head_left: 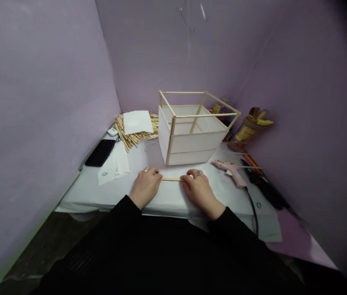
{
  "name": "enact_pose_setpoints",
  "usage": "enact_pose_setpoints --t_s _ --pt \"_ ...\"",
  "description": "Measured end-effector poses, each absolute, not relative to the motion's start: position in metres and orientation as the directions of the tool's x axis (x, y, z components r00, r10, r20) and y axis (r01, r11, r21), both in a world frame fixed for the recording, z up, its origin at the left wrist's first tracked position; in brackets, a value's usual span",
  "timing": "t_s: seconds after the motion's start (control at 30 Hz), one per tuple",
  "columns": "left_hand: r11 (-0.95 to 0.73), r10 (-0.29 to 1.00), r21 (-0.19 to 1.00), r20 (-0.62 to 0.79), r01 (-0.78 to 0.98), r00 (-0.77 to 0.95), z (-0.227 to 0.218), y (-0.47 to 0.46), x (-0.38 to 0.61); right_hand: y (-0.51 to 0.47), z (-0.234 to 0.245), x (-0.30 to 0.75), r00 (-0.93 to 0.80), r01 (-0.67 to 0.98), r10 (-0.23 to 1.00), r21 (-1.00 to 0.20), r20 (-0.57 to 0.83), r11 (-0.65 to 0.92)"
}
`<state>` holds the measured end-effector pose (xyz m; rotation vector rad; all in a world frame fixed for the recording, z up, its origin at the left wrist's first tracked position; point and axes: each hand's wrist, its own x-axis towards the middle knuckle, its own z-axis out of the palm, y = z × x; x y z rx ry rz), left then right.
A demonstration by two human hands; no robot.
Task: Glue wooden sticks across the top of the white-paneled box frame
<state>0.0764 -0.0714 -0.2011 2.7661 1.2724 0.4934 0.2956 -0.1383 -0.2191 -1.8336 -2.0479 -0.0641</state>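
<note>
Both ends of a thin pale wooden stick (171, 179) are gripped, one by my left hand (147, 185) and the other by my right hand (198, 187). It lies level, low over the white-covered table, and looks as if it may be two sticks side by side. My fingertips hide its ends. Just beyond my hands stands a box-shaped frame (173, 139) of wooden sticks, with white panels around its lower part and an open top. To the right of my right hand lies a pink glue gun (230, 171) with a black cord.
A pile of wooden sticks (130, 141) lies at the back left under a white paper sheet (138, 122). A black phone (100, 153) and a paper piece (113, 166) are at the left. A brown-and-yellow cup (244, 133) holds tools at the right, by the wall.
</note>
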Motion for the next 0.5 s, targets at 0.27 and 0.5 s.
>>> enact_pose_setpoints --t_s 0.27,0.5 --pt "-0.715 0.695 0.248 0.345 0.653 0.631 -0.205 -0.087 0.065 -0.157 -0.231 0.299 -0.092 0.938 0.888 -0.261 0.45 0.23" --pt "-0.669 0.743 0.364 0.356 0.648 0.567 -0.201 -0.087 0.056 -0.173 -0.232 0.307 -0.019 0.906 0.832 -0.343 0.555 0.249"
